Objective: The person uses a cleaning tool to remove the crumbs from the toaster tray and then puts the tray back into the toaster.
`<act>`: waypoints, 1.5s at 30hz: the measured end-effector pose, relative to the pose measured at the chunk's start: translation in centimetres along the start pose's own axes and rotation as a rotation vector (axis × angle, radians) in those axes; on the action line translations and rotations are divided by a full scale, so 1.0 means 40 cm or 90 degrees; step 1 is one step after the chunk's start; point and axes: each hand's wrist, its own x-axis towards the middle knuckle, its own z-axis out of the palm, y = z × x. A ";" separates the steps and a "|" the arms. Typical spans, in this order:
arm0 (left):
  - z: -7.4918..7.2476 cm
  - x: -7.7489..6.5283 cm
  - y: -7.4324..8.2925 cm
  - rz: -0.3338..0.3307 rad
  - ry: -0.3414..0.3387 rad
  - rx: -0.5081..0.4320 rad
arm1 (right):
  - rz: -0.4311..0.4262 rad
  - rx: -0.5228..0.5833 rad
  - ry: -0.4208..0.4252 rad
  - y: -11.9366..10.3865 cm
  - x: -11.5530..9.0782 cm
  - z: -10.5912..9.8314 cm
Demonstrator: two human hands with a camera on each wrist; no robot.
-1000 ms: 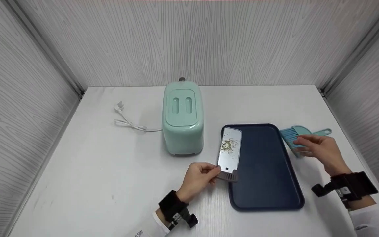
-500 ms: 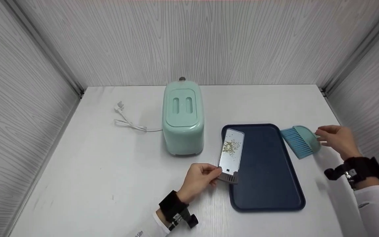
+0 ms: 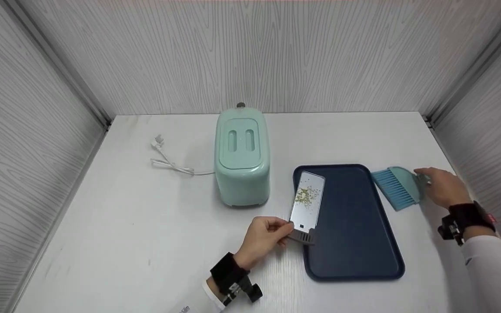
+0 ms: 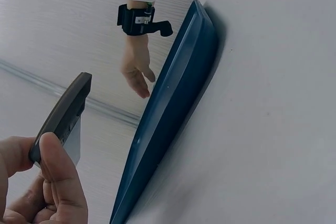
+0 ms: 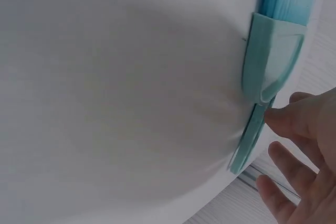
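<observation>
My left hand (image 3: 261,237) pinches the grey end of a toaster crumb tray (image 3: 303,215) between thumb and fingers. Golden crumbs (image 3: 306,195) lie on its shiny metal plate, which is held over the left side of a navy serving tray (image 3: 350,226). To the right, a turquoise brush (image 3: 405,180) lies flat with its blue bristles toward the serving tray. My right hand (image 3: 444,187) is over the brush handle and partly hides it. In the right wrist view, the thumb is right at the handle's neck (image 5: 257,116), while the other fingers are loosely spread.
A mint-green toaster (image 3: 242,187) with a closed lid stands left of the serving tray. Its white cord (image 3: 181,168) and plug lie farther left. Grey wood-grain walls (image 3: 320,56) enclose the white table (image 3: 124,226) at the back and sides.
My right hand has moved right from over the bristles to the handle, uncovering the brush head. The crumb tray in my left hand has shifted slightly right and toward me.
</observation>
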 end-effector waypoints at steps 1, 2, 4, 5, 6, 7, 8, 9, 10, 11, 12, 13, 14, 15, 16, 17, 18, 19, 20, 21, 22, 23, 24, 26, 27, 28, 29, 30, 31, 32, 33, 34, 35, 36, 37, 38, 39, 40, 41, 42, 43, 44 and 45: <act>0.000 0.000 0.001 -0.001 -0.001 -0.001 | 0.004 -0.004 -0.003 0.004 -0.003 0.002; 0.001 0.000 0.001 0.001 0.001 -0.002 | 0.006 -0.009 -0.004 0.008 -0.006 0.004; 0.001 -0.001 0.002 0.007 0.004 -0.001 | 0.005 -0.015 -0.002 0.019 -0.015 0.006; 0.001 -0.001 0.001 0.007 0.005 -0.002 | 0.005 -0.015 -0.001 0.025 -0.020 0.007; 0.001 0.000 0.000 0.006 0.006 -0.003 | 0.006 -0.015 0.003 0.029 -0.025 0.009; 0.000 0.000 -0.001 0.006 0.009 -0.004 | 0.005 -0.015 0.006 0.034 -0.030 0.010; 0.000 0.001 -0.002 0.006 0.009 -0.003 | 0.006 -0.012 0.009 0.037 -0.034 0.012; -0.001 0.001 -0.003 0.006 0.009 -0.001 | 0.007 -0.009 0.015 0.040 -0.039 0.014; -0.003 0.002 -0.003 0.005 0.008 0.001 | 0.008 -0.005 0.020 0.042 -0.043 0.016; -0.003 0.002 -0.004 0.008 0.010 0.002 | 0.008 -0.002 0.027 0.044 -0.047 0.018; -0.004 0.003 -0.005 0.008 0.010 0.001 | 0.005 0.001 0.035 0.045 -0.051 0.020; -0.004 0.003 -0.005 0.009 0.011 0.000 | 0.001 0.002 0.042 0.046 -0.055 0.021; -0.005 0.003 -0.005 0.010 0.011 0.000 | -0.005 0.002 0.049 0.047 -0.058 0.022; -0.005 0.003 -0.005 0.010 0.011 0.000 | -0.013 -0.002 0.057 0.048 -0.061 0.024; -0.004 0.003 -0.006 0.010 0.010 0.000 | -0.020 -0.007 0.062 0.051 -0.065 0.025; -0.005 0.003 -0.007 0.007 0.010 -0.001 | -0.027 -0.012 0.067 0.051 -0.067 0.026; -0.005 0.003 -0.007 0.004 0.008 -0.001 | -0.034 -0.018 0.069 0.051 -0.069 0.027; -0.005 0.003 -0.007 0.004 0.008 -0.001 | -0.039 -0.027 0.069 0.052 -0.071 0.028; -0.006 0.003 -0.008 0.003 0.006 0.001 | -0.043 -0.037 0.068 0.053 -0.072 0.028; -0.005 0.004 -0.008 0.003 0.005 0.002 | -0.044 -0.043 0.065 0.054 -0.073 0.028; -0.005 0.004 -0.009 0.003 0.004 0.003 | -0.044 -0.044 0.060 0.055 -0.074 0.026; -0.005 0.005 -0.010 0.003 0.003 0.003 | -0.040 -0.044 0.053 0.055 -0.075 0.025; -0.004 0.005 -0.010 0.003 0.002 0.007 | -0.038 -0.039 0.043 0.056 -0.076 0.023; -0.003 0.005 -0.010 0.003 -0.001 0.009 | -0.025 -0.012 0.016 0.055 -0.078 0.016; -0.003 0.005 -0.009 0.003 -0.002 0.009 | -0.010 0.014 0.000 0.054 -0.080 0.012; -0.003 0.005 -0.009 0.002 -0.003 0.010 | 0.004 0.037 -0.018 0.051 -0.082 0.007; -0.002 0.006 -0.008 0.002 -0.003 0.012 | 0.021 0.061 -0.035 0.048 -0.085 0.002; -0.002 0.006 -0.007 0.000 -0.003 0.013 | 0.034 0.086 -0.053 0.046 -0.087 -0.003; -0.002 0.006 -0.006 -0.001 -0.002 0.013 | 0.050 0.107 -0.068 0.042 -0.091 -0.009; -0.002 0.006 -0.006 -0.003 -0.003 0.013 | 0.063 0.125 -0.078 0.039 -0.094 -0.015; -0.002 0.006 -0.005 -0.004 -0.003 0.014 | 0.073 0.142 -0.086 0.037 -0.097 -0.020; -0.001 0.006 -0.004 -0.006 -0.004 0.016 | 0.076 0.158 -0.095 0.034 -0.100 -0.025; -0.001 0.006 -0.003 -0.007 -0.005 0.016 | 0.083 0.178 -0.101 0.031 -0.103 -0.030; -0.001 0.006 -0.003 -0.008 -0.006 0.016 | 0.084 0.192 -0.108 0.029 -0.105 -0.035; -0.001 0.007 -0.002 -0.007 -0.007 0.017 | 0.087 0.205 -0.113 0.027 -0.107 -0.039; -0.001 0.007 -0.002 -0.007 -0.009 0.018 | 0.086 0.217 -0.119 0.024 -0.109 -0.043; -0.001 0.007 -0.002 -0.005 -0.009 0.020 | 0.088 0.229 -0.125 0.022 -0.110 -0.046; -0.001 0.008 -0.002 -0.004 -0.009 0.023 | 0.090 0.237 -0.129 0.017 -0.112 -0.050; 0.000 0.008 -0.002 -0.002 -0.007 0.025 | 0.092 0.241 -0.130 0.013 -0.114 -0.052; 0.000 0.008 -0.002 0.001 -0.006 0.026 | 0.088 0.237 -0.129 0.009 -0.116 -0.053; 0.000 0.009 -0.003 0.003 -0.003 0.029 | 0.083 0.233 -0.125 0.004 -0.118 -0.055; 0.000 0.009 -0.003 0.006 -0.002 0.032 | 0.078 0.227 -0.118 -0.001 -0.121 -0.056; 0.000 0.009 -0.003 0.007 -0.001 0.037 | 0.074 0.222 -0.108 -0.006 -0.123 -0.056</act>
